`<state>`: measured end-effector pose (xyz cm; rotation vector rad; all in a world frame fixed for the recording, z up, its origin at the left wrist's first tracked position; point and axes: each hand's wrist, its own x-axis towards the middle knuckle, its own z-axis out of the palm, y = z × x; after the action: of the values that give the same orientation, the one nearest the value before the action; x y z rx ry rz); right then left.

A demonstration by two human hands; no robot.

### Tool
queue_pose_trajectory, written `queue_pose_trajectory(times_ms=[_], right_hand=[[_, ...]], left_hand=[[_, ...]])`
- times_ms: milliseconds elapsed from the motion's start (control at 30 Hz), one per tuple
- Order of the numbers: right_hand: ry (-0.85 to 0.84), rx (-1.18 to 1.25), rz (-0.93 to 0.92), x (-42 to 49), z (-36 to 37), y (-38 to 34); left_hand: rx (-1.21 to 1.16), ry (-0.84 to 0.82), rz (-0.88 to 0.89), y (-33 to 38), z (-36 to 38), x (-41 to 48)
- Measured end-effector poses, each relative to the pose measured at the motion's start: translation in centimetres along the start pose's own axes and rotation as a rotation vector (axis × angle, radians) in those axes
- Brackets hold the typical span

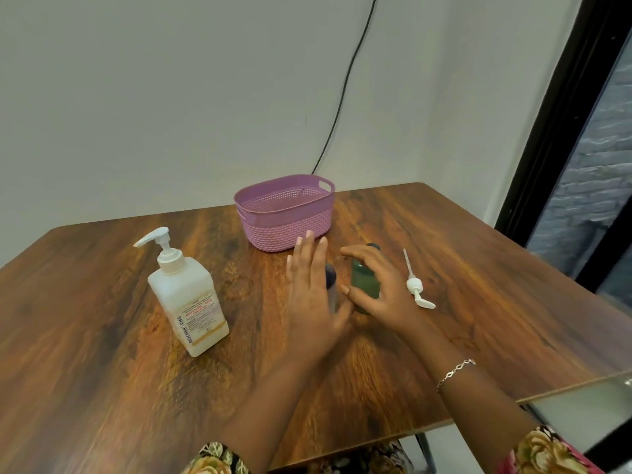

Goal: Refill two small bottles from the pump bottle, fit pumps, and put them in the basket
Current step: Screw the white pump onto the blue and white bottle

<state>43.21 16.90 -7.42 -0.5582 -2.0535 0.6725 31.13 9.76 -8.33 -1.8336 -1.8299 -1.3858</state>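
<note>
On the worktop [102, 336] before the pink basket [290, 227], the right grip [383, 292] curls round the small green bottle [366, 278] and the left grip [311, 295], flat and released, stands beside the dark bottle [331, 278]; both bottles, I think, should be taken low and kept upright for filling at the pump bottle [188, 295].

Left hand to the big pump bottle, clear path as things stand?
Probably yes. The left hand is open, fingers straight; the pump bottle stands upright to its left, with only bare table between.
</note>
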Motion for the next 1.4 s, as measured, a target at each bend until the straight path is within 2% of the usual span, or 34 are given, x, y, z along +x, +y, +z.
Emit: queue_pose_trajectory(times_ms=[133,300,400,533,700,800,933,1167,1333,1400], right_hand=[[0.057,-0.052,-0.017,-1.3,-3.1,1.0],[0.136,-0.075,0.111,-2.8,-7.3,3.9],[0.118,-0.126,0.168,-3.0,-9.1,6.4],[-0.013,-0.270,0.190,-2.7,-10.2,9.2],[-0.338,-0.480,0.261,-2.1,-9.8,11.4],[-0.497,-0.525,0.195,-1.7,-9.4,12.9],[-0.540,-0.565,0.134,-1.5,-9.5,13.5],[-0.421,-0.641,0.072,-1.7,-9.5,12.9],[-0.093,-0.680,-0.066,-1.2,-9.2,10.8],[0.010,-0.600,-0.065,-0.5,-9.3,10.4]], left_hand=[[-0.073,-0.046,0.025,1.8,1.8,-0.3],[-0.129,-0.171,0.097,3.9,4.2,-0.7],[-0.150,-0.284,0.063,4.7,5.9,-0.9],[-0.207,-0.384,-0.006,5.3,8.2,-0.6],[-0.241,-0.473,-0.098,5.3,11.0,0.2],[-0.269,-0.513,-0.137,5.3,12.1,0.7],[-0.278,-0.503,-0.143,5.1,12.9,1.1],[-0.298,-0.430,0.074,4.9,12.2,0.8],[-0.184,-0.213,0.366,4.8,11.5,0.5],[-0.160,-0.129,0.437,4.8,10.7,0.6]])
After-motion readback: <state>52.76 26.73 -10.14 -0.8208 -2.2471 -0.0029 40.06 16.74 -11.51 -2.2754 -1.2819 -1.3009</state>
